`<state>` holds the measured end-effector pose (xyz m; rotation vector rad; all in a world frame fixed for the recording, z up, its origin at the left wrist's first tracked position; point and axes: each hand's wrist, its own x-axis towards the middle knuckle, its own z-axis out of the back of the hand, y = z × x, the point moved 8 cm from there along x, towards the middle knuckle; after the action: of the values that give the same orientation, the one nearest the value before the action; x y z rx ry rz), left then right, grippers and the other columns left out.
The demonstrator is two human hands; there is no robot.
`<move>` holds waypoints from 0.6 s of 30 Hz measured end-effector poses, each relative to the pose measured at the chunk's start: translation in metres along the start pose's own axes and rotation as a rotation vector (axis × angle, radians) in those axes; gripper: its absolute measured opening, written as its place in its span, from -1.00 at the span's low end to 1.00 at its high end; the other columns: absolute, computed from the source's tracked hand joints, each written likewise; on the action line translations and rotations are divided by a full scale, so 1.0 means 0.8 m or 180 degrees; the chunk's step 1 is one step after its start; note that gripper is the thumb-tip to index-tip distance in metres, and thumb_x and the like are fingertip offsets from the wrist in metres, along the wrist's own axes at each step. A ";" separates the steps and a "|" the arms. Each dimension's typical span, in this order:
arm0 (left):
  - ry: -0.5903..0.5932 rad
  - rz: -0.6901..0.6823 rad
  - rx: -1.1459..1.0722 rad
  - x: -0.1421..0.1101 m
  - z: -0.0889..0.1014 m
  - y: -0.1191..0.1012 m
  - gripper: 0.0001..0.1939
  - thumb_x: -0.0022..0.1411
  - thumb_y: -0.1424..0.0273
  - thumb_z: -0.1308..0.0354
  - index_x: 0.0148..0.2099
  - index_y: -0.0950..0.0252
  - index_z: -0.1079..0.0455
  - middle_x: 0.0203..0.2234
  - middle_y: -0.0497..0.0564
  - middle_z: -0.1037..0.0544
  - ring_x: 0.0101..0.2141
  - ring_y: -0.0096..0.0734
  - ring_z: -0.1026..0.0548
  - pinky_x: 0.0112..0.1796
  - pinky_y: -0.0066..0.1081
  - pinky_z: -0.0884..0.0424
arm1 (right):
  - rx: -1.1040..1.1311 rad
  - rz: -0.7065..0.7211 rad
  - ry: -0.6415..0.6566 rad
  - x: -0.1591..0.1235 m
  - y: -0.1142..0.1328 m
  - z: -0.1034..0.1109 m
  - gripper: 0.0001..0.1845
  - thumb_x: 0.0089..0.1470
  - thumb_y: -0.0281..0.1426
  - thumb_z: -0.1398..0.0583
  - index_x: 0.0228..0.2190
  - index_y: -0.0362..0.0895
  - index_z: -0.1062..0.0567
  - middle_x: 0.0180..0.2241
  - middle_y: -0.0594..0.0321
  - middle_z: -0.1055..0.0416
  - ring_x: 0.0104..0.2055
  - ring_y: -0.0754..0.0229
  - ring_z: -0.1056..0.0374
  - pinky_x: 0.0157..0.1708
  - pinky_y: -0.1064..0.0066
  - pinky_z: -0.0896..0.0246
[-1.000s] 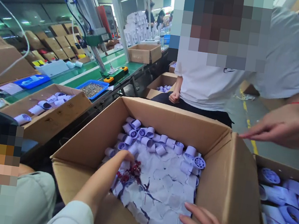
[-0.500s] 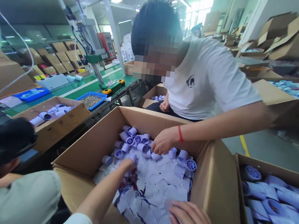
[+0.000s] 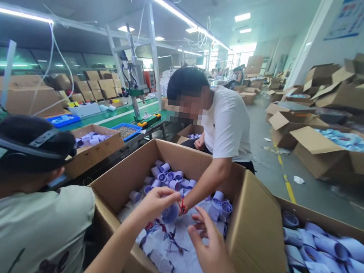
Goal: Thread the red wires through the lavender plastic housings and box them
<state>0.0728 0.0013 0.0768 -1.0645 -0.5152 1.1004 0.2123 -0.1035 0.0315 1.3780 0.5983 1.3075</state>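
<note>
My left hand point(image 3: 160, 201) is over the big cardboard box point(image 3: 253, 226), its fingers pinched at a lavender round plastic part point(image 3: 170, 214), which is blurred. To its right, my right hand point(image 3: 210, 239) hangs over the white parts with its fingers apart and nothing in them. Close-set white pieces point(image 3: 182, 257) cover the near part of the box. Reddish-dark wires point(image 3: 169, 235) lie among them. Short lavender tubes point(image 3: 171, 177) are heaped along the far side. A co-worker's arm point(image 3: 207, 184) with a red bracelet reaches into the box; that hand is mostly hidden behind my left fingers.
Another person point(image 3: 25, 205) in a dark cap sits at the left. A box of longer lavender tubes point(image 3: 330, 259) stands at the right. Behind on the left are a green workbench point(image 3: 113, 120), a blue tray of small parts point(image 3: 127, 131) and a smaller tube box point(image 3: 99, 152).
My view has tilted up. My left hand has brought the lavender part up toward the middle. My right hand has moved further into view. The co-worker's hand has come nearer to mine.
</note>
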 end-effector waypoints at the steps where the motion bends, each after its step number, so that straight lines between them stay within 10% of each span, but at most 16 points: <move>1: -0.0016 -0.0113 -0.0304 -0.012 -0.007 -0.008 -0.54 0.01 -0.02 -0.18 -0.44 0.33 -0.51 -0.59 -0.05 -0.44 -0.53 -0.48 -0.30 -0.48 -0.48 -0.18 | 0.0350 -0.0166 0.0136 0.001 0.000 -0.008 -0.54 0.17 -0.14 -0.15 0.02 -0.12 -0.43 -0.19 0.06 -0.56 -0.26 0.08 -0.53 -0.33 0.31 -0.50; 5: -0.0149 -0.0264 -0.0782 -0.040 -0.025 -0.017 -0.49 -0.08 -0.08 -0.26 -0.44 0.34 -0.54 -0.56 0.00 -0.48 -0.49 -0.43 -0.35 -0.43 -0.46 -0.26 | 0.1519 -0.0608 0.0552 -0.005 0.005 -0.027 -0.60 0.12 -0.06 -0.21 -0.15 -0.07 -0.54 -0.31 0.17 -0.56 -0.33 0.14 -0.48 -0.35 0.34 -0.45; 12: -0.0255 -0.0432 -0.1020 -0.061 -0.039 -0.014 -0.51 -0.07 -0.05 -0.29 -0.33 0.30 -0.61 -0.38 0.06 -0.58 -0.25 -0.25 -0.46 -0.18 -0.37 -0.33 | 0.2810 -0.1271 0.0088 -0.021 -0.004 -0.006 -0.58 -0.18 -0.12 -0.43 -0.32 -0.10 -0.55 -0.42 0.21 -0.55 -0.45 0.26 -0.42 -0.48 0.50 -0.27; 18: -0.0210 0.0045 -0.1635 -0.071 -0.050 0.017 -0.49 -0.20 0.00 -0.40 -0.28 0.29 -0.59 -0.49 -0.01 -0.55 -0.42 -0.42 -0.41 -0.37 -0.46 -0.27 | 0.3343 -0.1341 -0.0093 -0.024 -0.005 0.005 -0.61 -0.37 -0.34 -0.49 -0.45 -0.07 -0.47 -0.48 0.35 -0.45 -0.51 0.32 -0.33 -0.52 0.53 -0.22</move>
<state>0.0751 -0.0660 0.0557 -1.4794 -0.8739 1.0421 0.2123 -0.1213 0.0214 1.9218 1.5930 0.5969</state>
